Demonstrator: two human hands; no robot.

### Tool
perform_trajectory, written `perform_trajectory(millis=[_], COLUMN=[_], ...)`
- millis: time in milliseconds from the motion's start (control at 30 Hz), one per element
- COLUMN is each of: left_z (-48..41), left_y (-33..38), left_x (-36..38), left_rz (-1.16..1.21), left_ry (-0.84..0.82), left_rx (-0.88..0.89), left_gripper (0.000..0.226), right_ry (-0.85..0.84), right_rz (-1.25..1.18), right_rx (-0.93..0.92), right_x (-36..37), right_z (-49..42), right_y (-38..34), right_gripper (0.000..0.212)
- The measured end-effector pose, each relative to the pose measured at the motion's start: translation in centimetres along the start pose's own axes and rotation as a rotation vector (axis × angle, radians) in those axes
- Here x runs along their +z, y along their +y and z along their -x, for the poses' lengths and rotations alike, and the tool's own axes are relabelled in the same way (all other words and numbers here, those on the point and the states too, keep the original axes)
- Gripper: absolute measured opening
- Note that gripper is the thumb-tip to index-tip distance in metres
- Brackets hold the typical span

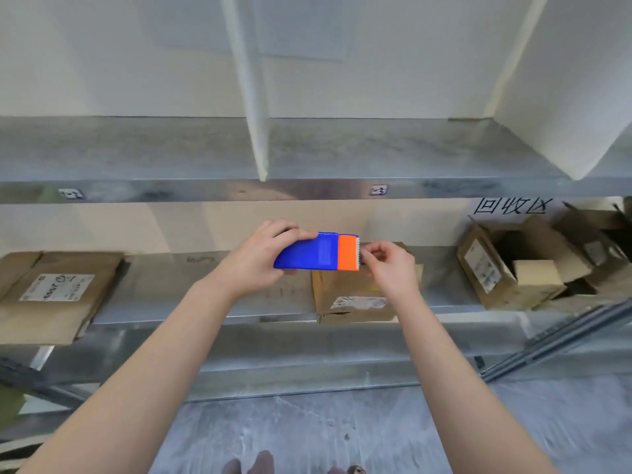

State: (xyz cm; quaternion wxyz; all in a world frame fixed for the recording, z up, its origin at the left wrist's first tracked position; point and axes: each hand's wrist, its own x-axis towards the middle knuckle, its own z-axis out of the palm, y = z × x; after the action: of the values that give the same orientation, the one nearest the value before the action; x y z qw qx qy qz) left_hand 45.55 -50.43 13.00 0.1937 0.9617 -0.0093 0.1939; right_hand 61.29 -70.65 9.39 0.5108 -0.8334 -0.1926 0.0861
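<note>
Before shelf [212, 316], left hand [263, 249] gripping blue-orange tape cutter [314, 253], right hand [390, 265] pinching toothed end.

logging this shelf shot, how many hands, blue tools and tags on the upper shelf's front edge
hands: 2, left hand and right hand
blue tool: 1
edge tags: 2
total: 5

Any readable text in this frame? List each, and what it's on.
"回收区": handwritten on the back wall, right side, top clipped by the shelf edge.
Shelf-edge tags, left and right: blurred, unreadable.
Labels on left flat carton, middle carton, right open box: too blurred.
Blue-and-orange dispenser: no text visible.
</note>
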Motion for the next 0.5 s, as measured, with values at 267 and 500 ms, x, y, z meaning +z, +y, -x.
perform_trajectory(millis=[267,500], left_z=[-2.2,-4.1], left_y=[3.5,2.7], left_x=[2.3,2.9], left_rz=[0.032,-0.151], left_ry=[0.03,-0.183], left_rx=[-0.194,-0.31], left_gripper=[0.063,0.069], right_ry=[-0.005,-0.079], right_rz=[0.113,-0.007], right_rx=[0.085,0.172], right_x=[-8.0,-9.4], right_z=[-3.8,-5.8], right_y=[5.0,7.7], right_gripper=[0.013,0.008])
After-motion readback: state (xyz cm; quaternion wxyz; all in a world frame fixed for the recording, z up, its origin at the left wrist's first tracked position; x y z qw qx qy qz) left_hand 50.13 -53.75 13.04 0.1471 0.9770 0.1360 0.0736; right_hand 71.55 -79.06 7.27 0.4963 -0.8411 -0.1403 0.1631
